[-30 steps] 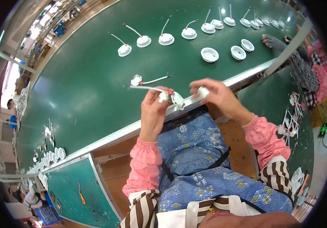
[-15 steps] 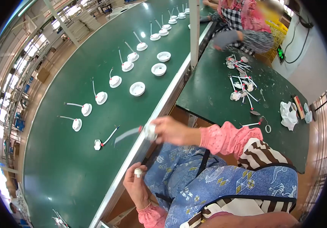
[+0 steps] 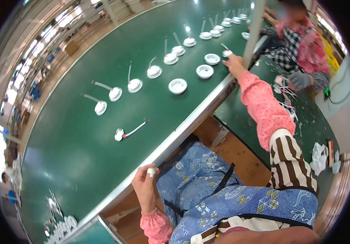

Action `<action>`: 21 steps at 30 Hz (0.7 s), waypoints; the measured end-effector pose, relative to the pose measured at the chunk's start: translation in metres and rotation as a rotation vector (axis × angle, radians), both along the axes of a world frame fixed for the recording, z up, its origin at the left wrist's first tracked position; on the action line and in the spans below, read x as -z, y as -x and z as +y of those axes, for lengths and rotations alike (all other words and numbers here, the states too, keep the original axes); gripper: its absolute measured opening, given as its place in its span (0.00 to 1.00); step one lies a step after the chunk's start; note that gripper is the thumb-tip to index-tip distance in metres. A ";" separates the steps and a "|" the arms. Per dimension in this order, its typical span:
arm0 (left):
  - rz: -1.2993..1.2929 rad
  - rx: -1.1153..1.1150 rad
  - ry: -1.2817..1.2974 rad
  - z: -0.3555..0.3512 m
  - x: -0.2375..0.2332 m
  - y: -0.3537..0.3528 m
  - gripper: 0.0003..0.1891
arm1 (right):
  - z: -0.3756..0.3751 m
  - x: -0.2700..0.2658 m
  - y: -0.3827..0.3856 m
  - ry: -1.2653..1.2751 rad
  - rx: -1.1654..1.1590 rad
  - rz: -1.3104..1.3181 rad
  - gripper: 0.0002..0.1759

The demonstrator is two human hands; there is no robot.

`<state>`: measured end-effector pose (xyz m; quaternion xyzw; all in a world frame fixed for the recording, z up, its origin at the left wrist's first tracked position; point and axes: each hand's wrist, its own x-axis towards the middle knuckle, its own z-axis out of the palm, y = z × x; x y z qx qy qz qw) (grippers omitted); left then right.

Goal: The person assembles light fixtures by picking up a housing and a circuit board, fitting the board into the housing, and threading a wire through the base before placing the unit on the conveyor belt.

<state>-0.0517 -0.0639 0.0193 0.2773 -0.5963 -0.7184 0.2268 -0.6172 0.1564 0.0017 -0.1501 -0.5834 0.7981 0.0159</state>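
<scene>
My right hand (image 3: pixel 235 66) is stretched far forward over the conveyor's edge, closed at a small white lamp part (image 3: pixel 226 53) with a short wire and a red bit. Its fingertips are partly hidden. Nearer, my left hand (image 3: pixel 144 188) is raised by the metal rail, thumb and fingers pinched together at a small white cap-like piece (image 3: pixel 151 172). Three white round housings (image 3: pixel 177 86) without wires lie near my right hand. A wired part (image 3: pixel 119 134) with a red bit lies alone on the green belt (image 3: pixel 142 110).
Several white lamps (image 3: pixel 134 85) with upright wires form a row along the belt. A metal post (image 3: pixel 255 34) stands beside my right hand. On the side table are wired parts (image 3: pixel 290 107) and crumpled white paper (image 3: pixel 318 158). A co-worker's gloved hand (image 3: pixel 300 80) is there.
My right hand has swung forward and right, carrying the wired lamp part from near my body to the far belt edge. The left hand stays nearly in place. The view has turned.
</scene>
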 end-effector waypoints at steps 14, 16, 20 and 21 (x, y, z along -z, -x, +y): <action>-0.643 -0.343 1.208 -0.161 0.047 0.090 0.21 | -0.102 -0.047 -0.275 -0.184 -0.986 0.386 0.10; -0.634 -0.441 1.153 -0.162 0.048 0.106 0.21 | -0.131 -0.049 -0.307 -0.185 -1.118 0.387 0.10; -0.585 -0.395 1.017 -0.157 0.048 0.114 0.18 | -0.170 -0.045 -0.328 -0.262 -1.214 0.441 0.10; -0.570 -0.368 1.022 -0.156 0.050 0.113 0.19 | -0.179 -0.044 -0.327 -0.295 -1.212 0.470 0.10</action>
